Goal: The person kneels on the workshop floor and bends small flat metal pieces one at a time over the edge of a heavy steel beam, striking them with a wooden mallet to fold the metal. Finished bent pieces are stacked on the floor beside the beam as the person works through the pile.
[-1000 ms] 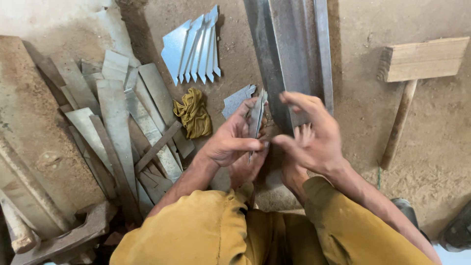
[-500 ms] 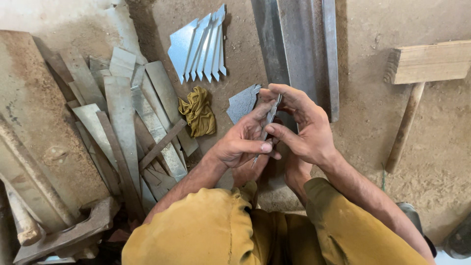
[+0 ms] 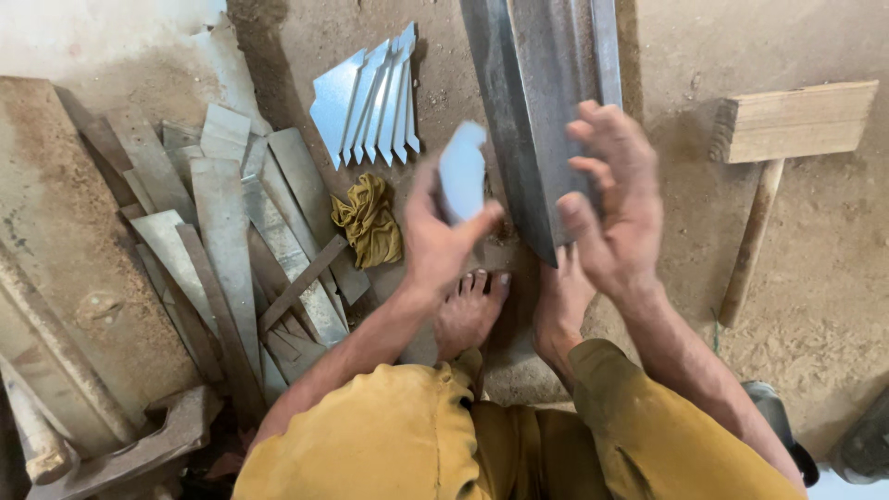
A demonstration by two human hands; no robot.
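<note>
Metal piece (image 3: 462, 171) in left hand (image 3: 440, 236)

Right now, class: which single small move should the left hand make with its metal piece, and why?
Probably set the small metal piece down on the fanned stack of cut pieces. The left hand holds it clear of the long angle bar, and the right hand is open and empty.

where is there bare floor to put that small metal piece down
Bare dirt floor lies right of the wooden mallet, and a narrow strip between the fanned cut pieces and the long steel channel. Crowded: scrap strips at left, yellow rag, the feet.
</note>
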